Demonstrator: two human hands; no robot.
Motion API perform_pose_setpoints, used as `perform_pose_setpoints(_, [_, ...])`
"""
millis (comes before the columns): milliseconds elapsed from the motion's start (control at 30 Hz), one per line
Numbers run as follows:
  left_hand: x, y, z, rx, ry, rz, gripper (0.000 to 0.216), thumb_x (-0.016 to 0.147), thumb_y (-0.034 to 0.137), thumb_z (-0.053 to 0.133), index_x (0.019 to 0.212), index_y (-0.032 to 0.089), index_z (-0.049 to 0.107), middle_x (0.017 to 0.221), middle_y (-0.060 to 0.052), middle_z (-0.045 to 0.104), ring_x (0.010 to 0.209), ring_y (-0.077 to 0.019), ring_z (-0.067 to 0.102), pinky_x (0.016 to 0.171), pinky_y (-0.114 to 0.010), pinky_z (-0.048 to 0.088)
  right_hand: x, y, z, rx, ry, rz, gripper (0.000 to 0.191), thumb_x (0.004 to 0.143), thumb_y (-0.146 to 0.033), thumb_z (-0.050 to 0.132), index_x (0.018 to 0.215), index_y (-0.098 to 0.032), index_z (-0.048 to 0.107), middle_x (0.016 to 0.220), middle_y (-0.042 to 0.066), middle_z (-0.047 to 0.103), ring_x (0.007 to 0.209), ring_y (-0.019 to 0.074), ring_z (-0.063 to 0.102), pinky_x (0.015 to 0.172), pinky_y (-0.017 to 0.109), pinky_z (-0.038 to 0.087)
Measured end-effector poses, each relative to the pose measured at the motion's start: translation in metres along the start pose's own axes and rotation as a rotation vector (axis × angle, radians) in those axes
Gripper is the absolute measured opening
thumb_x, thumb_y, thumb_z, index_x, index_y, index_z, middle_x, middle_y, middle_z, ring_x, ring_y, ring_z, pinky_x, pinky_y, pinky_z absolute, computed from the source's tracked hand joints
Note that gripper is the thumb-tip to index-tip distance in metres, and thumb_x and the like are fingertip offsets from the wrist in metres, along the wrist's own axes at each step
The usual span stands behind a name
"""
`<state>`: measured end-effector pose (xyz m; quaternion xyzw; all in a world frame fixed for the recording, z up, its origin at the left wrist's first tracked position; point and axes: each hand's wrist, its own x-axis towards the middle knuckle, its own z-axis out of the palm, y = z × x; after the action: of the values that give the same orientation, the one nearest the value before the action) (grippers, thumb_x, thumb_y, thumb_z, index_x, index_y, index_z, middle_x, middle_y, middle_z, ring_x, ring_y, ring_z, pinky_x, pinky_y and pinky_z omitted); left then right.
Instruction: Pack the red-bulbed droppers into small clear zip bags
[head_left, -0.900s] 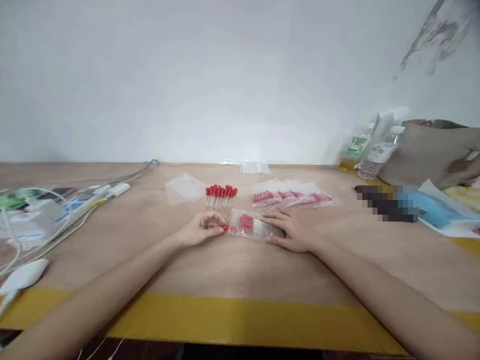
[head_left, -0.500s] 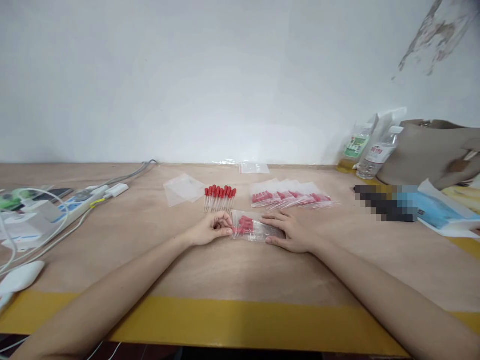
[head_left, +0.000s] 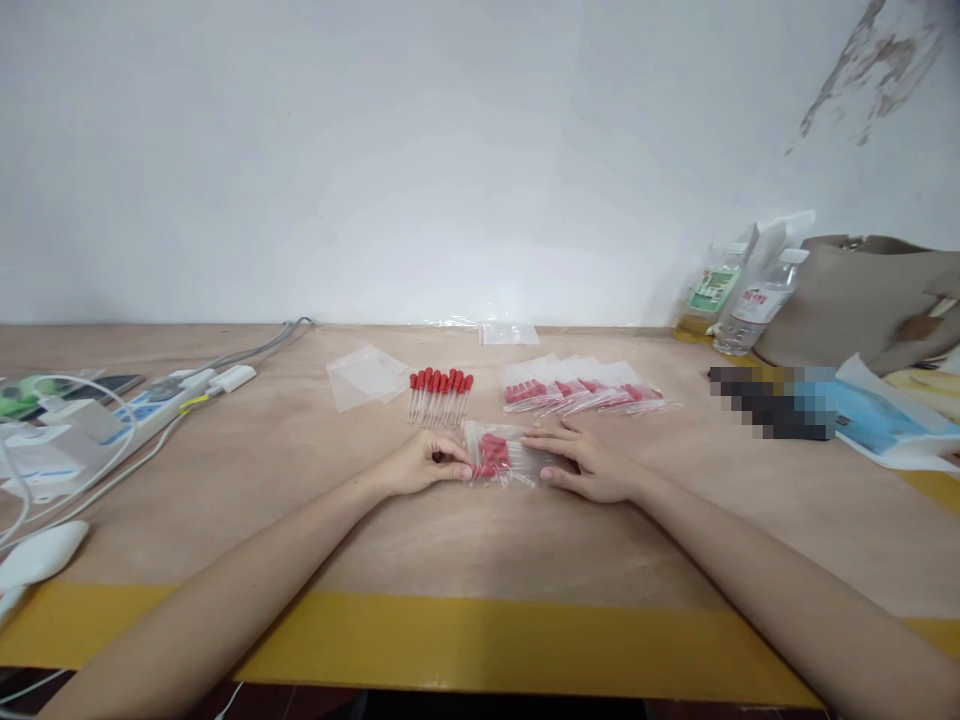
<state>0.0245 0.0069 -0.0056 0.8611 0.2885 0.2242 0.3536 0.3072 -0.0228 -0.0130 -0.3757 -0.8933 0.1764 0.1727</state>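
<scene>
A clear zip bag (head_left: 517, 437) lies flat in front of me, with several red-bulbed droppers (head_left: 495, 450) inside. My left hand (head_left: 429, 462) pinches the bag's left end between thumb and fingers. Over its right end rests my right hand (head_left: 589, 462), fingers stretched out and pressing the plastic. Just beyond my left hand is a row of loose droppers (head_left: 440, 385) with their red bulbs pointing away from me. To the right of that row, filled bags of droppers (head_left: 581, 388) overlap in a fan.
Flat bags (head_left: 367, 378) lie at the back left, another small bag (head_left: 509, 334) by the wall. A power strip (head_left: 150, 410) with cables and a white mouse-like object (head_left: 45, 555) sit left. Bottles (head_left: 759, 305), a grey-brown handbag (head_left: 855, 300) and a blue packet (head_left: 885, 420) stand or lie right.
The droppers inside the bag have shifted slightly right and down. My right hand has slid a little to the right, and my left fingers have closed lower on the bag's edge.
</scene>
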Motion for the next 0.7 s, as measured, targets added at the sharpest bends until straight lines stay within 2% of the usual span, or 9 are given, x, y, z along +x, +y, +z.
perform_pose_setpoints(67, [0.000,0.002,-0.001,0.013,-0.047,0.043,0.020,0.078,0.033,0.057,0.076,0.016,0.068,0.077,-0.004,0.060,0.071,-0.0118,0.055,0.066,-0.022,0.041,0.001,0.001,0.001,-0.004,0.009,0.002,0.046,0.088,-0.044,0.038,0.130,-0.026,0.040,0.134,0.007,0.042,0.126,0.0231,0.032,0.106,0.052,0.008])
perform_pose_setpoints(167, [0.000,0.004,-0.001,0.042,-0.065,0.057,0.021,0.081,0.032,0.054,0.083,0.016,0.069,0.082,-0.005,0.061,0.073,-0.0114,0.055,0.067,-0.022,0.041,0.001,0.003,0.003,-0.029,0.040,-0.020,0.050,0.084,-0.044,0.045,0.130,-0.025,0.040,0.133,0.008,0.043,0.125,0.0246,0.033,0.105,0.052,0.010])
perform_pose_setpoints(300, [0.002,0.003,0.002,0.050,-0.049,0.059,0.022,0.077,0.034,0.058,0.078,0.015,0.069,0.076,-0.005,0.061,0.067,-0.0113,0.053,0.062,-0.022,0.039,0.000,0.005,0.003,-0.024,0.053,-0.042,0.054,0.080,-0.045,0.051,0.130,-0.026,0.040,0.132,0.007,0.044,0.124,0.0260,0.035,0.105,0.052,0.013])
perform_pose_setpoints(433, [0.002,0.005,0.002,0.097,-0.031,0.003,0.024,0.073,0.035,0.062,0.087,0.016,0.068,0.072,-0.003,0.060,0.062,-0.0104,0.049,0.056,-0.021,0.034,0.000,0.007,0.002,-0.009,0.046,-0.049,0.056,0.079,-0.046,0.052,0.130,-0.025,0.040,0.132,0.007,0.044,0.124,0.0255,0.035,0.105,0.051,0.013])
perform_pose_setpoints(533, [0.000,0.008,0.001,0.048,-0.021,-0.067,0.025,0.077,0.033,0.056,0.092,0.016,0.065,0.070,-0.001,0.056,0.062,-0.0099,0.046,0.056,-0.021,0.033,0.000,0.007,0.001,-0.013,0.043,-0.044,0.057,0.079,-0.047,0.052,0.130,-0.025,0.039,0.133,0.008,0.043,0.124,0.0256,0.034,0.105,0.050,0.013])
perform_pose_setpoints(600, [-0.001,0.011,0.004,-0.001,0.013,-0.097,0.023,0.078,0.033,0.053,0.088,0.015,0.063,0.070,0.000,0.054,0.062,-0.0096,0.045,0.057,-0.021,0.034,0.000,0.006,0.001,-0.019,0.047,-0.044,0.058,0.078,-0.047,0.053,0.130,-0.024,0.040,0.133,0.009,0.043,0.124,0.0257,0.034,0.105,0.051,0.014])
perform_pose_setpoints(700, [-0.003,0.014,0.012,0.015,0.143,-0.128,0.024,0.073,0.038,0.059,0.076,0.014,0.058,0.064,0.002,0.049,0.056,-0.0080,0.039,0.052,-0.020,0.030,-0.001,0.005,0.001,-0.019,0.049,-0.045,0.058,0.079,-0.046,0.053,0.130,-0.024,0.039,0.131,0.009,0.045,0.124,0.0253,0.035,0.105,0.051,0.013])
